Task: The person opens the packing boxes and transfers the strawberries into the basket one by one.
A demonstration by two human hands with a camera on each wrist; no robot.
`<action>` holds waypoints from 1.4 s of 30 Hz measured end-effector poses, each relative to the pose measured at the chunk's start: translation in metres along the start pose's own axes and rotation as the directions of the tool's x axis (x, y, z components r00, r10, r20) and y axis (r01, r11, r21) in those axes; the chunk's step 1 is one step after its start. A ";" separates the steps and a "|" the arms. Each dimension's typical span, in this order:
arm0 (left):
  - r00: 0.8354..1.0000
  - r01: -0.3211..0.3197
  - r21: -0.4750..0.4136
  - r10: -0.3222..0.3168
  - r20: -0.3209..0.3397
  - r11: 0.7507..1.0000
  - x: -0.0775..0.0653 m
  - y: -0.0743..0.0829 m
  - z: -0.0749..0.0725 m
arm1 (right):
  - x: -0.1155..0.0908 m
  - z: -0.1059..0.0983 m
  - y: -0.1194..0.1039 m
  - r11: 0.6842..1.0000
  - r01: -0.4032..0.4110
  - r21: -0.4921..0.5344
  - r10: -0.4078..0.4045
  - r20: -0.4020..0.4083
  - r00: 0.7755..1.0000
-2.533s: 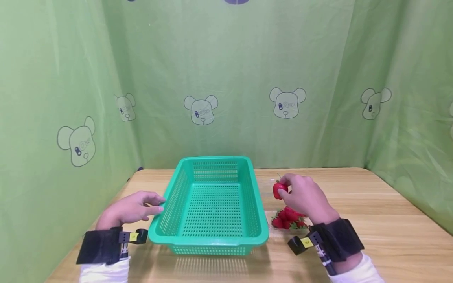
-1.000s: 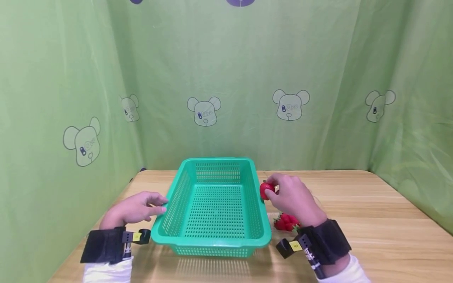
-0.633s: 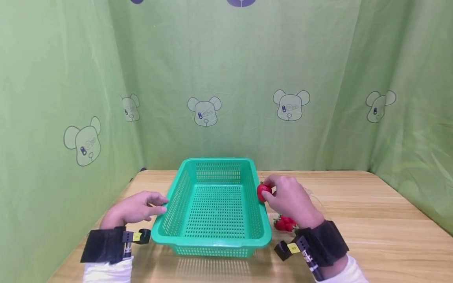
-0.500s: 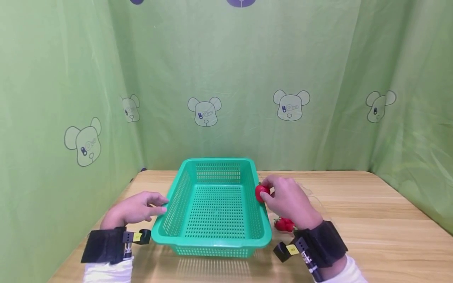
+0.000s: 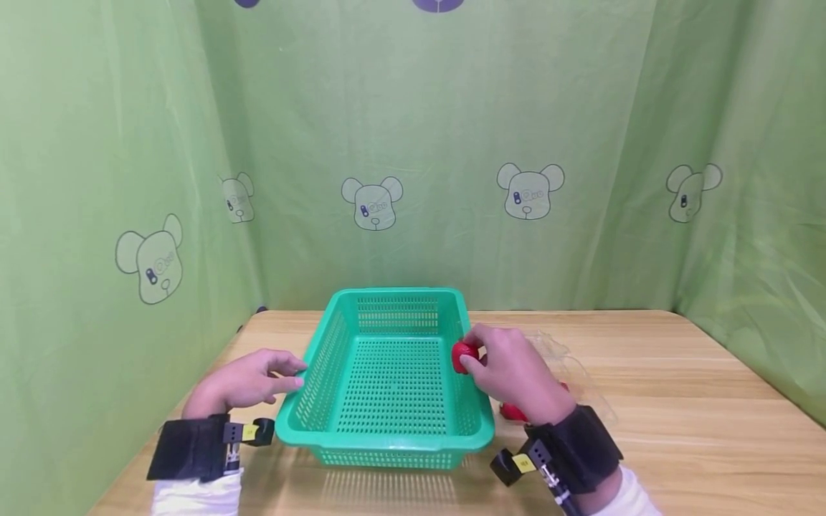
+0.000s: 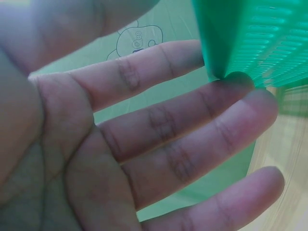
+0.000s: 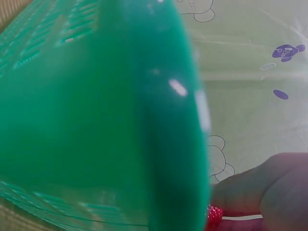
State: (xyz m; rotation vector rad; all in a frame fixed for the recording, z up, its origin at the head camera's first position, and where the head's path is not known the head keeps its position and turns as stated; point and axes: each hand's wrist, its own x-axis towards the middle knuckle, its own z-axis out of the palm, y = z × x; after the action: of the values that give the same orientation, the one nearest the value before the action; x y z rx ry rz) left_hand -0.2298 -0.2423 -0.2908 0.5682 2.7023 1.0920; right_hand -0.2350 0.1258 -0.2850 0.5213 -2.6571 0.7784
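Observation:
A green plastic basket (image 5: 387, 440) with slotted walls and a perforated floor stands on the table, bare inside. My right hand (image 5: 513, 365) pinches a red strawberry (image 5: 461, 356) between thumb and fingers, overlapping the basket's right rim in the head view. In the right wrist view, the basket wall (image 7: 96, 120) fills the left side and hides most of the strawberry (image 7: 214, 215). My left hand (image 5: 252, 378) is at the basket's left rim. Its fingers (image 6: 173, 120) are extended and spread in the left wrist view, the tips against the green plastic.
More strawberries (image 5: 513, 412) lie right of the basket, largely hidden under my right forearm. Thin clear plastic (image 5: 587, 387) shows beyond that arm. The wooden table (image 5: 697, 401) is backed by a green curtain (image 5: 439, 251) printed with bear heads.
My right hand has carried the strawberry leftward, from above the other strawberries to the basket's right rim. The left hand stays at the left rim; the head view has shifted slightly.

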 end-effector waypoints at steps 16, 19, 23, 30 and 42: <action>1.000 -0.013 0.014 0.013 0.003 1.000 0.000 0.002 -0.001 | -0.001 0.010 -0.006 1.000 0.013 -0.004 -0.013 0.031 0.999; 1.000 -0.011 0.015 0.011 0.000 1.000 0.000 0.002 -0.001 | -0.001 0.011 -0.008 1.000 0.006 0.001 -0.006 0.038 0.999; 1.000 -0.007 0.018 0.007 -0.003 1.000 0.000 0.002 -0.001 | -0.002 0.012 -0.009 1.000 0.013 0.002 -0.013 0.040 0.999; 1.000 -0.003 0.016 0.003 -0.006 1.000 0.000 0.003 0.000 | -0.003 0.016 -0.011 0.998 0.059 -0.031 -0.059 0.022 0.998; 1.000 -0.024 0.019 0.024 0.009 1.000 0.001 0.000 -0.001 | -0.004 0.020 -0.014 0.997 0.077 -0.018 -0.076 0.040 0.996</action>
State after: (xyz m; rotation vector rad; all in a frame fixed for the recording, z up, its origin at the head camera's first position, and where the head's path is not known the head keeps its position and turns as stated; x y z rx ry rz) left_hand -0.2307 -0.2429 -0.2896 0.6087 2.7084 1.0686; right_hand -0.2299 0.1045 -0.2967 0.6357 -2.6598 0.7261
